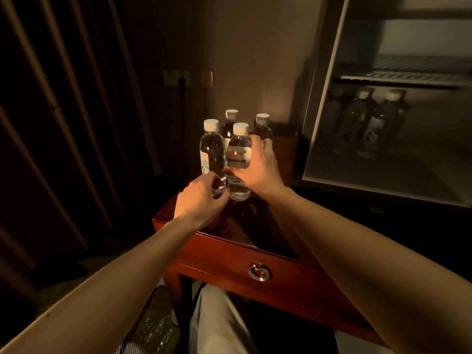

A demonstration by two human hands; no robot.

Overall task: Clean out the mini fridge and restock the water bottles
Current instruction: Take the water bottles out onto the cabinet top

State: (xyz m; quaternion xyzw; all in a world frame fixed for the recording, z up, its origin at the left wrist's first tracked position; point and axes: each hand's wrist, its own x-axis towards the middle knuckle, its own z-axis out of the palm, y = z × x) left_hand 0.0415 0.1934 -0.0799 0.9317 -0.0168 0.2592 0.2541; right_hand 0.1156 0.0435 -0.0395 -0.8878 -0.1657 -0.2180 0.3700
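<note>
The mini fridge (398,98) stands to the right of both hands, beyond the right forearm, its frosted glass door showing a wire shelf (408,75) and three dim bottles (367,123) below it. Under the hands is the red wooden desk (229,251), with a ring pull (259,271) on its drawer front nearer the person than either grip. On the wall beyond the hands sits a socket plate (177,78) with a dark cord hanging from it. Four clear, white-capped water bottles stand upright in a tight cluster on the desk's far end. The right hand (258,169) wraps its grip around the front right bottle (239,154) (a red and green label shows), with the back right bottle (263,129) just behind its fingers. The left hand (201,198) curls its grip round the base of the front left bottle (212,149); the back left bottle (231,123) stands behind, untouched.
</note>
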